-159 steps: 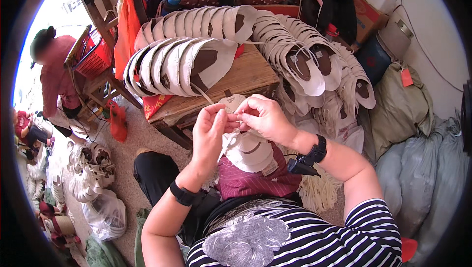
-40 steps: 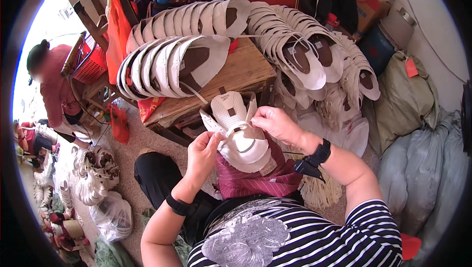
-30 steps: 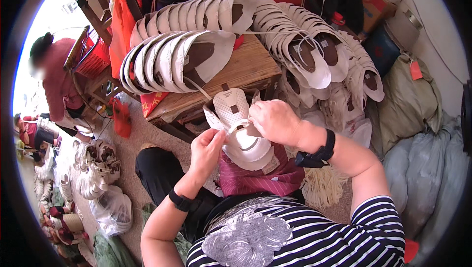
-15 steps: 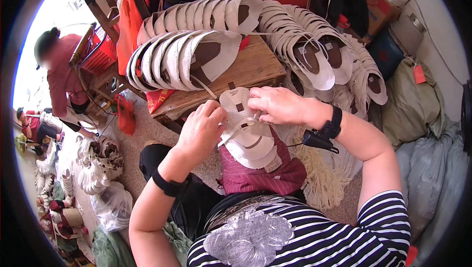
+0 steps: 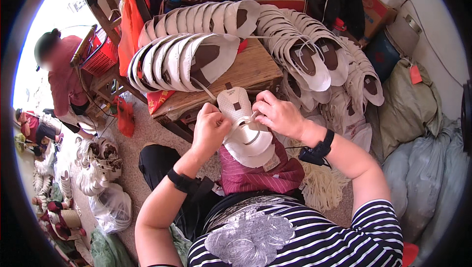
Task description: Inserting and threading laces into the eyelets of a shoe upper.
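A white shoe upper (image 5: 248,144) lies over a maroon striped cloth (image 5: 255,181) on my lap, its perforated tongue (image 5: 233,101) pointing away from me. Across the base of the tongue runs a pale shoelace (image 5: 244,121). My left hand (image 5: 211,128) is closed at the upper's left side, its fingertips curled at the lace. On the other side, my right hand (image 5: 280,115) pinches the lace close to the eyelet edge. Fingers partly hide both lace ends.
Nested shoe uppers (image 5: 182,63) stand in rows on a wooden bench (image 5: 246,70) ahead. More uppers (image 5: 307,56) hang at its right. Pale laces (image 5: 324,186) lie by my right knee. Filled sacks (image 5: 418,105) line the right wall. Another person (image 5: 69,70) is at far left.
My right hand has shifted slightly right and nearer, off the tongue's edge. My left hand has moved a little right, its fingers more curled. The lace sits closer against the upper.
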A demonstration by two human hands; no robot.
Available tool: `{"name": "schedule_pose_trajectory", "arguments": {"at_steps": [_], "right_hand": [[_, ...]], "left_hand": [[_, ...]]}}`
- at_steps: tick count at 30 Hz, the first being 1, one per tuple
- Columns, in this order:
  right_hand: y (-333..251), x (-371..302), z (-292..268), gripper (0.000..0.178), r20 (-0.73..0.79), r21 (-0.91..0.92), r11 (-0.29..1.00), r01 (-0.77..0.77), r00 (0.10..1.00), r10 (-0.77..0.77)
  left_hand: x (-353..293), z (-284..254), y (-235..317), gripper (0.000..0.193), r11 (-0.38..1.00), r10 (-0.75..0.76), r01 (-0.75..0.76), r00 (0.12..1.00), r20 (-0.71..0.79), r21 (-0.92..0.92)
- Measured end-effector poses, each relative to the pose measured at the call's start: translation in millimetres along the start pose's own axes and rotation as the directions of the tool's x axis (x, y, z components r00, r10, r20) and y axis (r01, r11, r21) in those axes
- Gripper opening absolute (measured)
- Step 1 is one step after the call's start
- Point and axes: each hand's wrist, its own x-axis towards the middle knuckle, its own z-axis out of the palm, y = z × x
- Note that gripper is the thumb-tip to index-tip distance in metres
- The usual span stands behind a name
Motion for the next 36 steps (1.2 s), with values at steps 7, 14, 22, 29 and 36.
{"name": "schedule_pose_trajectory", "arguments": {"at_steps": [7, 14, 22, 29, 36], "right_hand": [[26, 9, 5, 0.019, -0.051, 0.303, 0.951, 0.059, 0.998, -0.046], [5, 26, 9, 0.015, 0.111, 0.632, 0.684, -0.366, 0.915, 0.387], [-62, 77, -57, 0.006, -0.273, 0.649, 0.758, 0.058, 0.948, 0.161], [-58, 100, -60, 0.042, 0.194, 0.973, 0.144, -0.181, 0.977, -0.084], [-3, 95, -27, 0.015, 0.274, 0.938, 0.11, -0.328, 0.898, 0.345]], "left_hand": [[0, -2, 42, 0.027, 0.628, -0.352, 0.35, 0.924, 0.148, -0.695], [10, -31, 66, 0.016, 0.791, -0.099, 0.018, 0.99, -0.099, -0.612], [9, -3, 58, 0.023, 0.557, 0.008, 0.241, 0.955, 0.295, -0.795], [13, -94, 119, 0.022, 0.396, 0.23, -0.058, 0.972, 0.038, -0.917], [-2, -84, 32, 0.024, 0.45, -0.328, -0.052, 0.919, -0.22, -0.891]]}}
